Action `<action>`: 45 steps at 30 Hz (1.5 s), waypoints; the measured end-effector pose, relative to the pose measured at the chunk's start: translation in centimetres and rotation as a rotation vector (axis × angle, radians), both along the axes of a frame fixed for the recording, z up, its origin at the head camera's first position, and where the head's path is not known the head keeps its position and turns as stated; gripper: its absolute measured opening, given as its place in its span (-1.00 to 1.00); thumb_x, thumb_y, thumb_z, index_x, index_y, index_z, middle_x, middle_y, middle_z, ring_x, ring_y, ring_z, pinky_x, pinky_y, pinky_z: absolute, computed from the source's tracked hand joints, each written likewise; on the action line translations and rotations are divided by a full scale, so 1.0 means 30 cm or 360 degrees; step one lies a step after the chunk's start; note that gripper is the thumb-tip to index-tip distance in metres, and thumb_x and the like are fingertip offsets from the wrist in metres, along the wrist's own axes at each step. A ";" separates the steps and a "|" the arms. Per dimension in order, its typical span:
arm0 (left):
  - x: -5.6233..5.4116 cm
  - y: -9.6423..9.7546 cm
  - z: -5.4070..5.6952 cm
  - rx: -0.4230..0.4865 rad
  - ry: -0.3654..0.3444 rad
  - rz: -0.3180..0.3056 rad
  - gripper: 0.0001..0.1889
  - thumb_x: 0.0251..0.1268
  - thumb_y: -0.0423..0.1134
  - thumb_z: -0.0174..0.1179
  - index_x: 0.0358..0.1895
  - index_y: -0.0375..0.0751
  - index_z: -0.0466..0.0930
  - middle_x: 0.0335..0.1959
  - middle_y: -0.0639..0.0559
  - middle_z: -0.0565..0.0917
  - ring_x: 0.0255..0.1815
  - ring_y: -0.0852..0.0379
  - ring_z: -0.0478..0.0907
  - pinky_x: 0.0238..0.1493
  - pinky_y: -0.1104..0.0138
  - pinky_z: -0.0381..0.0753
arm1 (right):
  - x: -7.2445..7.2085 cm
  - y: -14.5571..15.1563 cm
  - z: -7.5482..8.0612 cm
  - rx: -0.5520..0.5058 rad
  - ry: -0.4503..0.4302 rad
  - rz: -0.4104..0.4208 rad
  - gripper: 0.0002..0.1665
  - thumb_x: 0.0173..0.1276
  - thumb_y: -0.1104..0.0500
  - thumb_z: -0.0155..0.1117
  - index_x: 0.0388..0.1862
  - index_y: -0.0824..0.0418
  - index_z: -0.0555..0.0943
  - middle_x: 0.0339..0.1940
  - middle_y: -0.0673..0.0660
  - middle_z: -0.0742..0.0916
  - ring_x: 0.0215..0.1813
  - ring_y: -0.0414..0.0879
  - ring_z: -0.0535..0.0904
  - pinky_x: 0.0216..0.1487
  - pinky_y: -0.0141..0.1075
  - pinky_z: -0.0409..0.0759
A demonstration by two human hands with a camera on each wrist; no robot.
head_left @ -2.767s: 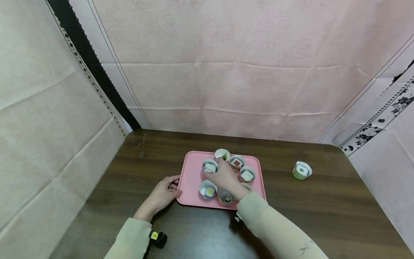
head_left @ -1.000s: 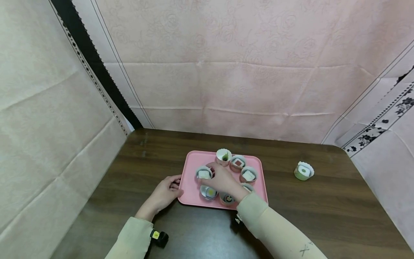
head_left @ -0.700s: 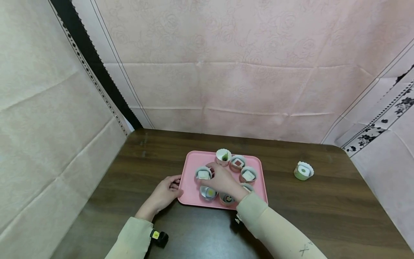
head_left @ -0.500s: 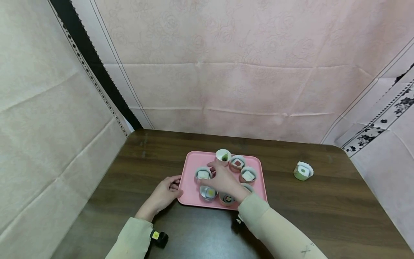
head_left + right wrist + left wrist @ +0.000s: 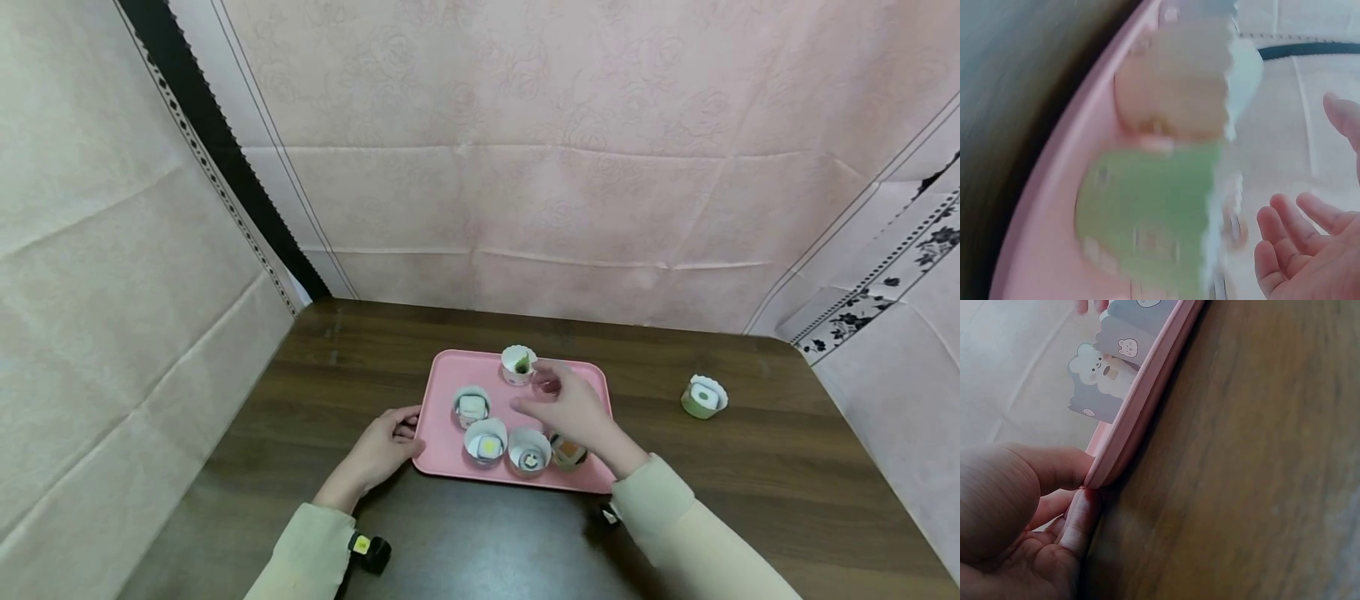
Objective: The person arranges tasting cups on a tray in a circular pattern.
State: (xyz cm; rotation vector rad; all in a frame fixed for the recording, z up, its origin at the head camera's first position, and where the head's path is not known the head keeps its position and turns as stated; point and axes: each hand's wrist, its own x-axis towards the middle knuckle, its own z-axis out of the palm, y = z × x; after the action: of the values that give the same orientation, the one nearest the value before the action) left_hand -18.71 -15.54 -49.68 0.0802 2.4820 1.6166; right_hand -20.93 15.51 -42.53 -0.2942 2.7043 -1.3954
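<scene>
My left hand point(image 5: 378, 450) pinches the near left corner of a pink tray point(image 5: 450, 371), its thumb on the rim in the left wrist view. Over the tray's right side hovers my right hand point(image 5: 581, 408), fingers spread and holding nothing in the right wrist view. It covers the cups on that side in the head view. Several scalloped paper cups stand on the tray: one with a green leaf point(image 5: 517, 365), one with a white block point(image 5: 472, 406), one with a yellow-marked piece point(image 5: 486, 442), one with a dark round pattern point(image 5: 529, 451) and one with an orange-brown piece point(image 5: 568, 450).
A green paper cup point(image 5: 704, 396) with a white piece inside stands apart on the dark wooden table point(image 5: 660, 467), right of the tray. Pale patterned cloth point(image 5: 525, 208) hangs behind the table and at both sides.
The cup with the white block has shifted left on the tray. My right hand has left it and moved right, uncovering the left cups. My left hand stays at the tray corner.
</scene>
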 end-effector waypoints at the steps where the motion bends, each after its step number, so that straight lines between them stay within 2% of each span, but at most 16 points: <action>1: 0.000 0.000 0.001 -0.0002 0.0000 -0.0001 -0.43 0.17 -0.43 0.31 0.30 -0.25 0.43 -0.02 -0.10 0.49 -0.13 0.07 0.51 -0.18 0.27 0.57 | 0.003 0.021 0.005 -0.0003 0.0016 -0.0009 -0.06 0.05 -0.28 0.47 0.34 0.12 0.41 0.10 0.14 0.60 0.12 0.08 0.50 0.01 -0.10 0.54; 5: 0.002 -0.001 0.001 0.0001 -0.0003 0.0005 -0.43 0.17 -0.44 0.30 0.30 -0.26 0.43 -0.02 -0.10 0.48 -0.13 0.06 0.51 -0.18 0.27 0.57 | 0.014 0.106 0.020 0.0018 0.0052 -0.0061 -0.10 0.07 -0.31 0.44 0.31 0.06 0.41 0.08 0.13 0.60 0.11 0.09 0.49 -0.01 -0.07 0.55; 7: 0.003 -0.003 0.000 -0.0001 -0.0011 0.0014 -0.43 0.17 -0.44 0.30 0.30 -0.25 0.43 -0.02 -0.10 0.48 -0.12 0.06 0.51 -0.17 0.28 0.57 | 0.019 0.146 0.027 0.0043 0.0068 -0.0097 -0.09 0.07 -0.32 0.43 0.32 0.05 0.38 0.10 0.13 0.59 0.14 0.09 0.48 0.05 -0.02 0.51; 23: 0.003 0.000 -0.001 0.0001 -0.0006 0.0003 -0.43 0.17 -0.44 0.30 0.30 -0.26 0.43 -0.03 -0.10 0.49 -0.14 0.06 0.51 -0.18 0.26 0.58 | 0.045 0.473 0.034 0.0235 0.0229 -0.0357 -0.03 0.18 -0.31 0.34 0.39 0.20 0.30 0.22 0.27 0.52 0.26 0.21 0.40 0.12 0.12 0.40; 30: -0.001 0.003 -0.008 -0.0011 -0.0020 -0.0001 -0.42 0.17 -0.42 0.31 0.31 -0.21 0.43 -0.02 -0.08 0.48 -0.13 0.06 0.51 -0.19 0.29 0.58 | 0.062 0.598 0.021 0.0309 0.0276 -0.0490 -0.05 0.22 -0.27 0.32 0.39 0.28 0.31 0.23 0.35 0.49 0.19 0.26 0.39 0.02 0.09 0.35; 34: 0.000 0.004 -0.005 0.0003 0.0000 -0.0007 -0.42 0.17 -0.42 0.32 0.30 -0.24 0.43 -0.02 -0.10 0.49 -0.13 0.06 0.51 -0.18 0.26 0.58 | 0.064 0.651 0.009 0.0343 0.0291 -0.0564 0.03 0.22 -0.26 0.33 0.44 0.34 0.23 0.30 0.44 0.37 0.27 0.39 0.20 0.04 0.21 0.25; 37: -0.001 0.003 -0.005 0.0009 0.0002 -0.0004 -0.43 0.17 -0.42 0.32 0.29 -0.24 0.44 -0.03 -0.10 0.49 -0.14 0.06 0.51 -0.19 0.25 0.58 | 0.060 0.681 -0.012 0.0354 0.0250 -0.0617 0.11 0.23 -0.27 0.32 0.49 0.37 0.12 0.36 0.50 0.27 0.32 0.48 0.02 0.06 0.31 0.15; 40: -0.001 0.002 -0.004 0.0002 0.0000 -0.0004 -0.43 0.17 -0.43 0.31 0.30 -0.24 0.43 -0.02 -0.10 0.49 -0.14 0.06 0.51 -0.19 0.26 0.58 | 0.052 0.703 -0.041 0.0315 0.0162 -0.0668 0.18 0.24 -0.29 0.29 0.51 0.40 0.01 0.37 0.53 0.22 0.33 0.45 0.03 0.08 0.30 0.18; 45: -0.001 0.000 -0.008 -0.0026 -0.0017 0.0015 -0.43 0.17 -0.43 0.31 0.30 -0.21 0.44 -0.03 -0.07 0.49 -0.14 0.07 0.51 -0.20 0.28 0.58 | 0.039 0.724 -0.089 0.0086 -0.0096 -0.0727 0.30 0.24 -0.32 0.25 0.53 0.42 -0.21 0.41 0.57 0.08 0.33 0.39 0.11 0.16 0.23 0.25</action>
State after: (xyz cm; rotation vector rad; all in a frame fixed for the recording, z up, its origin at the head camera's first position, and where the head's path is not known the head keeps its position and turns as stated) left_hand -18.74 -15.54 -49.91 0.0579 2.4905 1.5960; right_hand -19.77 37.24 -45.20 0.3889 2.8656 -1.3882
